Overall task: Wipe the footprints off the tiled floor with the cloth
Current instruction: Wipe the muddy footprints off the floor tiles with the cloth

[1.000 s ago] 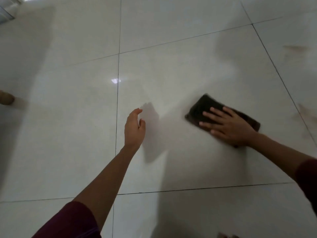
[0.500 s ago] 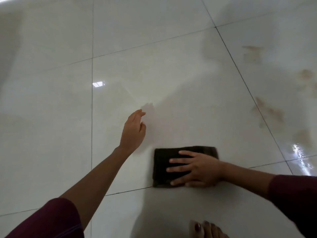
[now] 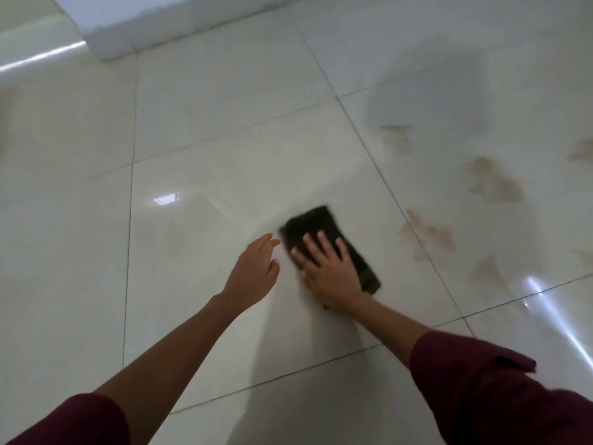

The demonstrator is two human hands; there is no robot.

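A dark folded cloth [image 3: 316, 224] lies flat on the glossy white tiled floor [image 3: 208, 149], slightly blurred. My right hand [image 3: 330, 268] presses down on it with fingers spread, covering its near half. My left hand [image 3: 255, 274] hovers just left of the cloth, fingers loosely apart, holding nothing. Brown muddy footprints [image 3: 494, 184] mark the tiles to the right of the cloth, with one smear [image 3: 430, 234] on the grout line closest to it. A faint pale mark [image 3: 175, 236] shows on the tile left of my left hand.
A white wall base [image 3: 134, 30] runs along the top left. A dull damp-looking patch [image 3: 426, 101] spreads over the far right tile. Bright light glints [image 3: 542, 293] streak the floor at the right.
My right hand has pushed the cloth away from me and turned it lengthwise, closer to the footprints. The view has shifted, bringing the wall base in. My left hand stays hovering beside the cloth.
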